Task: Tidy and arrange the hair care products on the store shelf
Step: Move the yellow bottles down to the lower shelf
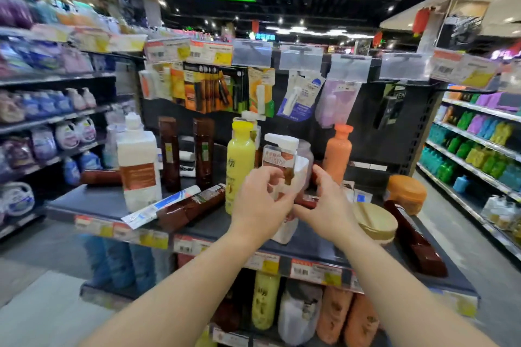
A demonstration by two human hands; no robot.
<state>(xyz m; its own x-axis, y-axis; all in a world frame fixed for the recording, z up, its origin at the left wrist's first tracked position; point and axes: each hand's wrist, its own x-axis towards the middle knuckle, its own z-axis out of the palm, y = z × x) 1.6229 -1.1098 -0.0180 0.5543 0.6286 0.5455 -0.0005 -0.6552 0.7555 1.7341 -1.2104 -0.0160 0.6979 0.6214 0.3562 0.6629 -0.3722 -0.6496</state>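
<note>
At the left of the shelf (93, 203) a big white bottle (138, 162) stands upright, with two tall brown bottles (169, 153) behind it. In front, a white tube (162, 205) and a brown bottle (191, 205) lie on their sides near the front edge. A yellow bottle (240, 166) stands just left of centre.

In the middle, both hands work on a white bottle (282, 169) with a clear tag around its neck. The left hand (260, 200) has its fingers curled around the bottle's side, gripping it. The right hand (328, 205) is at the other side, fingers bent towards the bottle; whether it grips or only touches is unclear. The step looks like straightening this bottle or its tag; next it probably needs setting upright in line with its neighbours, label forward.

Further right stand an orange bottle (338, 153), a gold-lidded jar (375, 222) tipped over, an orange jar (406, 191), and another brown bottle (414, 239) lying flat.

The picture is blurred, so the labels cannot be read. The hands hide the white bottle's lower half, and a clear jar behind it is mostly covered.
</note>
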